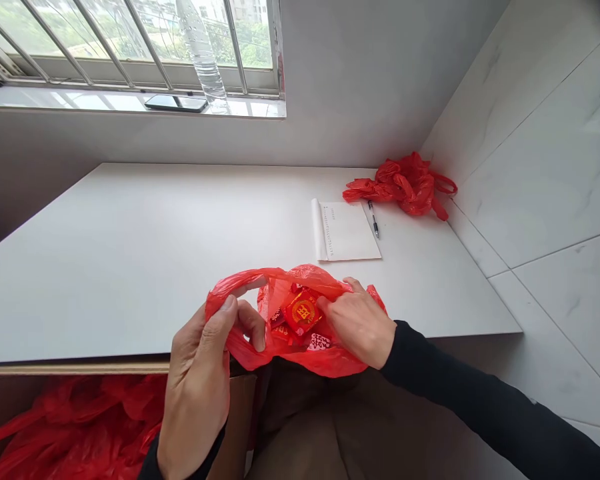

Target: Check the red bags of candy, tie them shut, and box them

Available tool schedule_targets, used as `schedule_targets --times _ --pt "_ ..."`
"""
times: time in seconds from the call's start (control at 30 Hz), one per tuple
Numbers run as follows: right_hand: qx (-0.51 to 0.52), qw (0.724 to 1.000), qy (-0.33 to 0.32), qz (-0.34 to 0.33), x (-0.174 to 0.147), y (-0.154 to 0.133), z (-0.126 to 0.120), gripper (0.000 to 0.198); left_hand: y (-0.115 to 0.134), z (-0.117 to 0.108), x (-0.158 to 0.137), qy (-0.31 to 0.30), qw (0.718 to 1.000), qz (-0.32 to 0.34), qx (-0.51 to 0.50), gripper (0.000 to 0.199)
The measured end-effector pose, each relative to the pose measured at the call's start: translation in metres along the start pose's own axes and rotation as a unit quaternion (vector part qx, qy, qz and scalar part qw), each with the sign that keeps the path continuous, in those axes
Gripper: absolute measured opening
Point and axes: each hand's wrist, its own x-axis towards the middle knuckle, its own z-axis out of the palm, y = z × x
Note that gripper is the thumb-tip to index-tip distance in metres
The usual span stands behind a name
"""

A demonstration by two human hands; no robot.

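White tabletop [155, 253] is spreading below a barred window, and the red bag [325, 365] is sitting open at its near edge, above the lap, packets [303, 311] showing inside. The left hand [197, 380] is gripping one side of the mouth, thumb and fingers closed on film; the right hand [363, 327] is bending over the other, fingertips mostly hidden, so what it is holding I cannot tell. Thin film could be tearing under uneven pulling, or packets spilling lapward if the left grip slips. Beyond, a notebook [347, 233] and pen [374, 220] are lying near crumpled red plastic [407, 183].
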Motion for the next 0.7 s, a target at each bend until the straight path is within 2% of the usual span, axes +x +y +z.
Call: schedule_targets --times 0.1,0.23,0.37,0.5,0.6,0.7 --pt "-0.013 1.0 -0.003 0.0 -0.002 0.004 -0.001 0.036 -0.002 -0.003 -0.001 -0.002 1.0 0.005 0.013 0.033" --pt "-0.006 1.0 -0.022 0.003 -0.003 0.008 -0.002 0.022 -0.002 -0.001 -0.003 -0.019 0.999 0.017 0.048 0.039" --pt "-0.009 1.0 -0.023 0.017 0.004 0.006 -0.002 0.023 -0.001 0.004 -0.003 -0.036 0.997 0.024 0.065 0.034" --pt "0.007 1.0 -0.004 0.013 0.007 0.006 -0.007 0.035 0.0 0.002 -0.002 -0.038 0.996 0.027 0.076 0.032" --pt "0.008 0.999 0.025 0.038 0.0 0.012 -0.015 0.026 0.0 0.0 -0.003 -0.038 0.996 0.026 0.081 0.031" --pt "0.008 0.997 0.039 0.071 -0.011 0.019 -0.021 0.025 0.002 0.003 -0.003 -0.04 0.995 0.035 0.088 0.032"
